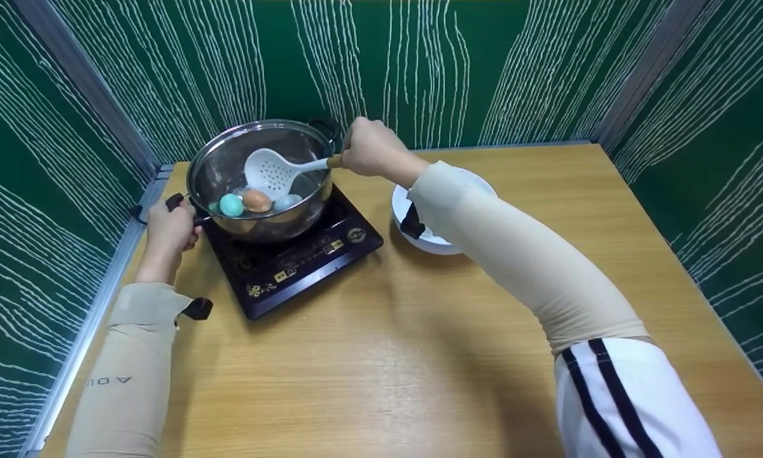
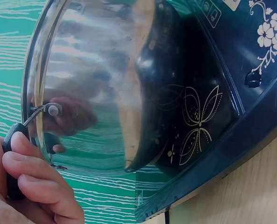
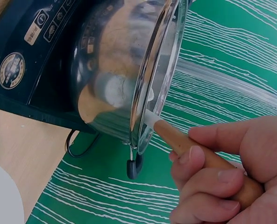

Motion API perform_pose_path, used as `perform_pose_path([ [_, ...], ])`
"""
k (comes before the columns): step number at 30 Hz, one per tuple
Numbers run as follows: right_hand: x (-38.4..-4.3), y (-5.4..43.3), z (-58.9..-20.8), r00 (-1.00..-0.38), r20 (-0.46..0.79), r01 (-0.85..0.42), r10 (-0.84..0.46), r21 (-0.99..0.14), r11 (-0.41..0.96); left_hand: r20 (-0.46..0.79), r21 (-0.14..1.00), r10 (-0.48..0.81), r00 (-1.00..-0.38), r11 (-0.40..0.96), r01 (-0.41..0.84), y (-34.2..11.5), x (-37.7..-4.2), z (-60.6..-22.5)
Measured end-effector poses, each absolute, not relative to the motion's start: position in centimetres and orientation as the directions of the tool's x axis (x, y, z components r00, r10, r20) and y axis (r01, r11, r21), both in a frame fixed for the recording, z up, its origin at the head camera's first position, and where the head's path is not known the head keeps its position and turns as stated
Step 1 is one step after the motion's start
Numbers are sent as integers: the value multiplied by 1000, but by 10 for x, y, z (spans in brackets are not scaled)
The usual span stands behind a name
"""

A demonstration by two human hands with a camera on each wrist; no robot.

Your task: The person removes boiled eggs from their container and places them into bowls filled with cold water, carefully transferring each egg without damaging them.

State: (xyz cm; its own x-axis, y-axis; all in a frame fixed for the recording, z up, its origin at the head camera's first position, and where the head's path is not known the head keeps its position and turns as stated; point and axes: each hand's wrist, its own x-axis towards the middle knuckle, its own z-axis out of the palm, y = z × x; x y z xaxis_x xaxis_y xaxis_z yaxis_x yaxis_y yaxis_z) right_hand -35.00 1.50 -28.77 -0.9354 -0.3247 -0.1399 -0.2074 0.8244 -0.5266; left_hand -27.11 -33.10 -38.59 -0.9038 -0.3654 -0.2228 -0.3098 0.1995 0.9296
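Note:
A steel pot [image 1: 279, 219] stands tilted toward the viewer's side on a black induction cooktop [image 1: 305, 261]. My left hand [image 1: 170, 228] grips its black side handle [image 2: 17, 133], fingers curled round it. My right hand [image 1: 373, 147] holds the wooden handle [image 3: 175, 137] of a white skimmer [image 1: 268, 170], whose perforated bowl is inside the pot. Near the skimmer's head lie a turquoise egg [image 1: 231, 205], a brown egg [image 1: 256, 200] and a pale blue egg [image 1: 287, 202]. In the right wrist view the pot's wall hides the skimmer's head.
A white bowl [image 1: 441, 245] sits right of the cooktop, partly hidden under my right forearm. The wooden table [image 1: 368, 369] meets green walls [image 1: 413, 76] with white wavy lines at its back and sides. A black cord [image 3: 73, 151] loops out by the cooktop.

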Motion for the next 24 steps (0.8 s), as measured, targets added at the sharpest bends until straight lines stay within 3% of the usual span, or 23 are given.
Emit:
perform_pose_path([
  [11,-351,12,-281,-880,-278,-188,-385,-539,821,-204,934,-370,-906,205,-294,-330,-272,-387],
  [24,-357,28,-281,-850,-372,10,-372,-718,696,-214,931,-381,-900,199,-305,-330,-270,-386],
])
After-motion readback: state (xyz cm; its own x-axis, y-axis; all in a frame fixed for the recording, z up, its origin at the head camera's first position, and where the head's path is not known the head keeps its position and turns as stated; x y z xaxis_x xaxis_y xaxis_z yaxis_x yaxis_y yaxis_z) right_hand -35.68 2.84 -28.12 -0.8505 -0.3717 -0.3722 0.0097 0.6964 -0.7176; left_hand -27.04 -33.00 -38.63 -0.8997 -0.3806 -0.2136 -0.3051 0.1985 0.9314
